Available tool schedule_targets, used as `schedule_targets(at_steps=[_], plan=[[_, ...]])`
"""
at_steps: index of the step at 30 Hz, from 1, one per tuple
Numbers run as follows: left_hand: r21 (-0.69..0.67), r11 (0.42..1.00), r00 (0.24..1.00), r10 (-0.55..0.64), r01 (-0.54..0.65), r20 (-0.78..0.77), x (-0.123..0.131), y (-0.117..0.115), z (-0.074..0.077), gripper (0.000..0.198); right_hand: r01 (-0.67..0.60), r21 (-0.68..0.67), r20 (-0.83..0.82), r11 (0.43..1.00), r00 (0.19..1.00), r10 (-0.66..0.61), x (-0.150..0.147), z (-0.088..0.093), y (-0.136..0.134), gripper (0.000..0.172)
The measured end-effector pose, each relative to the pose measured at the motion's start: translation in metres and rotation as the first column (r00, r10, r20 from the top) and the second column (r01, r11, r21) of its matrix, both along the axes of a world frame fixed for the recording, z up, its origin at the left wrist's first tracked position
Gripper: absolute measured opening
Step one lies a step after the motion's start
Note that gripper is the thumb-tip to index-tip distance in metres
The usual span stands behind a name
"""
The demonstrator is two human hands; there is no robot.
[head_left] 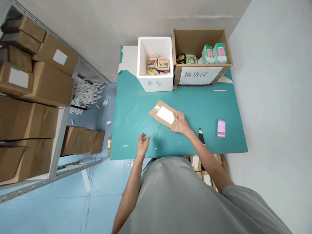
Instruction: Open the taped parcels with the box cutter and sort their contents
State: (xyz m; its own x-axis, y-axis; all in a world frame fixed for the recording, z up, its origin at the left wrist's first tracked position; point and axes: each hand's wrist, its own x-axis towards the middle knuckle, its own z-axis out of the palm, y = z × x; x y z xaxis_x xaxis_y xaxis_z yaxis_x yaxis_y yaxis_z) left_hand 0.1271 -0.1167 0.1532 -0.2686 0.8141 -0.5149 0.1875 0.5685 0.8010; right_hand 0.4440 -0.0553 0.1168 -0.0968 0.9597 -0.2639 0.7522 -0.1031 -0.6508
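A flat brown cardboard parcel (162,114) with a white label lies on the teal table (136,113). My right hand (180,123) rests on the parcel's near right end, fingers curled over its edge. My left hand (142,143) hovers over the table's near edge, to the left of the parcel, fingers loosely spread and holding nothing.
At the table's back stand a white foam box (155,79) with small packets and a cardboard box (202,76) with green cartons. A utility knife (201,135) and a phone (221,128) lie on the right. Shelves of cartons (36,84) stand on the left, boxes (83,140) on the floor.
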Motion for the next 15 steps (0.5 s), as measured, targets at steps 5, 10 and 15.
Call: schedule_targets(at_steps=[5, 10, 15], plan=[[-0.015, 0.993, 0.989, -0.118, 0.117, -0.09, -0.012, 0.022, 0.0, 0.089, -0.37, -0.02, -0.1, 0.929, 0.925, 0.366, -0.004, 0.016, -0.079, 0.134], [-0.03, 0.93, 0.914, -0.355, 0.367, 0.194, -0.023, 0.003, -0.008, 0.091, -0.072, -0.039, -0.101, 0.997, 0.993, 0.068, -0.004, 0.012, -0.137, 0.139], [-0.029, 0.922, 0.879, -0.357, 0.385, 0.316, -0.036, -0.033, -0.028, 0.128, 0.268, -0.3, -0.237, 0.915, 0.909, -0.344, -0.008, -0.01, -0.179, 0.148]])
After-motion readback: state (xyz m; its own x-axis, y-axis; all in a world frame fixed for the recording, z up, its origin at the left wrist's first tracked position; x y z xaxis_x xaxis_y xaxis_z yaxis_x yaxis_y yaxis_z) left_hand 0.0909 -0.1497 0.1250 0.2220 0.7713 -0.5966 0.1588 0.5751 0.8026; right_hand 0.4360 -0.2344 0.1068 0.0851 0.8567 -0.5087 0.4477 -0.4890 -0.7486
